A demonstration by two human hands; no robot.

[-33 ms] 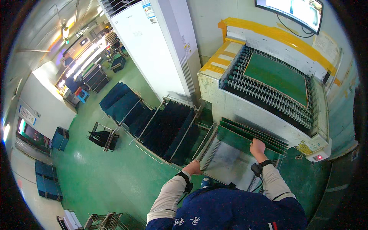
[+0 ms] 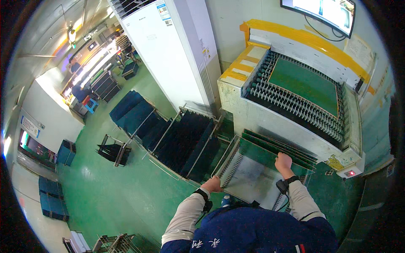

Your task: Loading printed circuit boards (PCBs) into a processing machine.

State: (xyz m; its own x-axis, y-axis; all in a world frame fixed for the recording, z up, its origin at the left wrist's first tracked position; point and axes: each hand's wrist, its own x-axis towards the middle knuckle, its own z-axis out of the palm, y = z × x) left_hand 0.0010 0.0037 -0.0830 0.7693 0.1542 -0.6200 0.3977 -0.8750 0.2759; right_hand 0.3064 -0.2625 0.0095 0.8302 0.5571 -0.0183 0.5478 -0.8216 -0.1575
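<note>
In front of me stands a wire rack point(image 2: 230, 157) with toothed side rails and a pale grey base point(image 2: 253, 185). Several green panels point(image 2: 280, 151) stand in slots toward its far end. My left hand point(image 2: 211, 184) is closed round the rack's near-left edge. Fingers curled, my right hand point(image 2: 283, 163) grips the nearest green panel point(image 2: 261, 154) at its upper edge, though its fingertips are hidden. Beyond the rack, another green panel point(image 2: 303, 86) lies flat on the rollers point(image 2: 291, 107) of a machine.
Racks packed with dark panels point(image 2: 181, 141) stand to the left, beside a tall white cabinet unit point(image 2: 168, 55). The roller machine's body point(image 2: 270, 122) borders the rack's far side. A small rack point(image 2: 114, 151) sits on the green floor. People work at a lit bench point(image 2: 95, 67) far left.
</note>
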